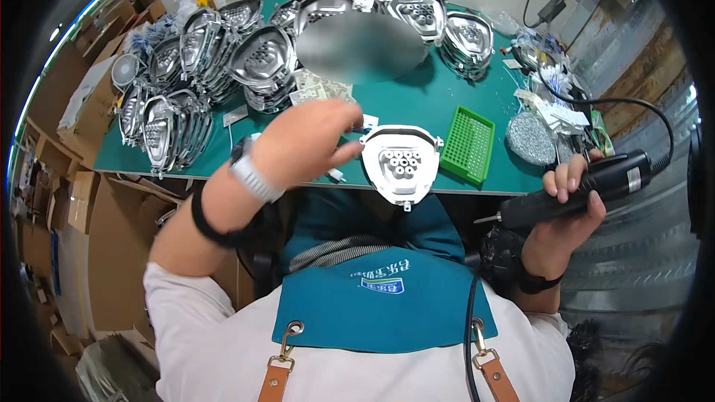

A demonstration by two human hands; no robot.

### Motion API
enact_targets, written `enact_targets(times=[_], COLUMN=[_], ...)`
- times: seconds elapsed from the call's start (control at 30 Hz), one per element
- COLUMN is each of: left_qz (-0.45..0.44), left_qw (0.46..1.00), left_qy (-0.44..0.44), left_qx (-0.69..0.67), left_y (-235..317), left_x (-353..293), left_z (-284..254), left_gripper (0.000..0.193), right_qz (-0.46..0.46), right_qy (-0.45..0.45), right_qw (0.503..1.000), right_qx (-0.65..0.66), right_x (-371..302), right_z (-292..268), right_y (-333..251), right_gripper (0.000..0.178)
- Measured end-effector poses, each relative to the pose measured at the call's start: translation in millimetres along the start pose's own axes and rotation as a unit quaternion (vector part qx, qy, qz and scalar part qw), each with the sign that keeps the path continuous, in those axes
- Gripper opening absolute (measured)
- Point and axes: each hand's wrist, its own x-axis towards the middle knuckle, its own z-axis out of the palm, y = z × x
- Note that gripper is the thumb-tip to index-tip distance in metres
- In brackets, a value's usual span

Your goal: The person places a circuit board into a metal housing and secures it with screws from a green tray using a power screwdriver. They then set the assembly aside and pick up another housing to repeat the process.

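Note:
My right hand (570,197) is wrapped round a black electric screwdriver (555,201), whose bit points left past the table's front edge. A silvery lamp housing (402,160), roughly triangular with a cluster of round sockets, lies at the table's front edge. Just left of it hovers my left hand (313,138), its thumb and bent fingers apart and nothing visible between them. A small white tag (369,122) shows beside those fingertips. Below the hand lies a small white connector (337,176). To the right of the housing sits a green perforated basket (469,145).
Stacks of similar housings (264,56) crowd the green table's (488,97) left and back. A grey, speckled round pad (530,138) and bundles of white wires (555,108) occupy the right end. The screwdriver's black cable (640,102) loops above them. Cardboard boxes (119,253) stand at left.

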Motion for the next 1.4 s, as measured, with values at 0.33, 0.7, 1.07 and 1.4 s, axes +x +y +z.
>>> enact_targets(times=[0.33, 0.7, 1.07, 1.4], left_qz=[-0.088, -0.238, -0.22, -0.068], left_qw=[0.978, 0.888, 0.902, 0.996], left_qy=[-0.066, 0.374, -0.006, 0.058], left_qx=[0.18, 0.124, -0.372, -0.007], left_y=[-64, -86, 23, 3], left_x=[35, 3, 22, 26], left_z=[33, -75, 76, 114], left_gripper=[0.016, 0.024, 0.028, 0.033], right_qz=[-0.026, -0.039, -0.082, -0.025], right_qy=[0.012, 0.007, 0.135, 0.13], right_qw=[0.999, 0.998, 0.976, 0.97], right_qx=[-0.035, -0.058, -0.15, -0.203], right_x=[-3, 5, 55, 66], right_z=[-19, -44, -33, -33], right_y=[-17, 9, 37, 69], right_gripper=[0.055, 0.055, 0.044, 0.042])
